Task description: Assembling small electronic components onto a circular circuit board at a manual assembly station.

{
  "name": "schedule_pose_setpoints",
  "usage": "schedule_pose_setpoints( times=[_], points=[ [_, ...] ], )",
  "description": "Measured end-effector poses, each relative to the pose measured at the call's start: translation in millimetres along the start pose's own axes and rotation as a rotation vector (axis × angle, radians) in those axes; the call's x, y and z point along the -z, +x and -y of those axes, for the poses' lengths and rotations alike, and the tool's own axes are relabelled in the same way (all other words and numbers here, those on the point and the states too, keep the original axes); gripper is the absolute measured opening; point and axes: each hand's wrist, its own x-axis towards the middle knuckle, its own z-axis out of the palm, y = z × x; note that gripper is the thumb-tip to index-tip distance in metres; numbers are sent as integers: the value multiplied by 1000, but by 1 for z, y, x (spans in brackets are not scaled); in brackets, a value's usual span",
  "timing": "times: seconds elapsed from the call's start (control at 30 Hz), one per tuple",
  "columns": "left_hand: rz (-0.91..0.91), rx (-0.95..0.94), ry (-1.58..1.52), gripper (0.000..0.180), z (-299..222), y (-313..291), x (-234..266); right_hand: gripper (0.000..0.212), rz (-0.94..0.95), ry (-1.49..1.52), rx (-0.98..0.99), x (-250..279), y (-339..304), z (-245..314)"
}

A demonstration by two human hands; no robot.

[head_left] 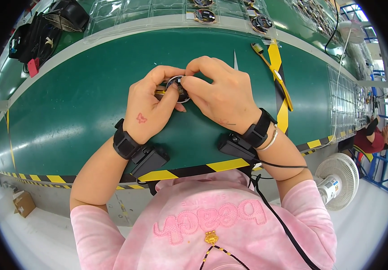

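Over the green mat, my left hand (pixel 147 103) is closed around a small round watch-like unit (pixel 183 96). Dark circuitry shows inside its pale rim, and my left thumb lies over its open face. A gold-coloured strip (pixel 160 92) shows between the left fingers. My right hand (pixel 224 92) pinches at the unit's upper right edge; whatever lies between its fingertips is hidden. Behind the right knuckles juts a thin pointed metal tip (pixel 235 59), and whether that hand holds it I cannot tell.
A yellow-handled brush (pixel 280 83) lies right on striped tape. Beyond the mat, clear plastic trays (pixel 135 18) hold several round units (pixel 205 16). A black device with cables (pixel 66 15) stands far left. A white fan (pixel 338 182) is at lower right; another person (pixel 374 137) sits far right.
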Motion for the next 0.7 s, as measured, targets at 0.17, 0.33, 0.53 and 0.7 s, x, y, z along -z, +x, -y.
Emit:
schedule_pose_setpoints(
  times=[0.17,0.33,0.53,0.7],
  points=[
    [10,-4,51,22,-4,-1,1,18,16,-15,-2,-2,-1,-1],
    [4,-27,45,22,-4,-1,0,18,15,50,-57,-3,-2,-1],
    [28,17,72,21,-7,-1,2,15,13,287,-197,-6,-4,-6],
    [18,-10,35,21,-5,-3,2,13,53,521,-422,-3,0,-3]
  ],
)
